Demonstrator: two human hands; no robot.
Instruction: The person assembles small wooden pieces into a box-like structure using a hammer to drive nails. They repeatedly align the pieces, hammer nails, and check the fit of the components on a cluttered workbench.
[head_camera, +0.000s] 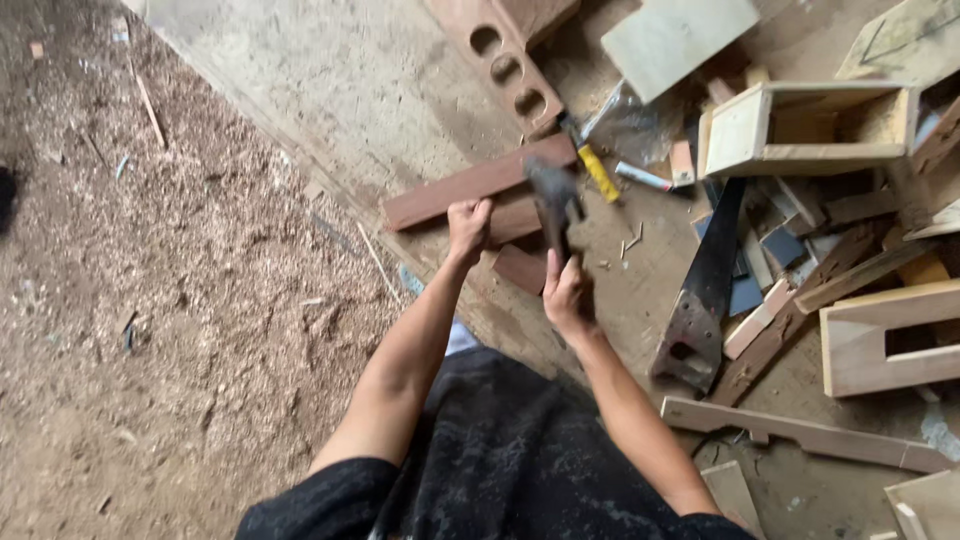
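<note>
At centre of the workbench (330, 80), a reddish-brown wood strip (470, 185) lies flat and angled, one end up by the yellow-handled tool (598, 172). Left hand (469, 228) sits on the strip's lower edge, fingers curled down onto it, pinning it; can't tell if the thumb wraps under. Right hand (566, 292) is closed around a hammer (553, 200) handle, head raised over the strip's right end and motion-blurred. A second short reddish piece (520, 268) lies just below the strip, between the two hands.

Further out: handsaw (702, 290) with dark blade lies to the right of the right hand, handle end toward the person. Open pale wood box (800, 125) sits above the saw, offcuts piled around it. Brick with three round holes (505, 60) is above the strip. Long pale batten (800, 432) lies near the right forearm. Sawdust-covered floor (170, 300) fills the left side.
</note>
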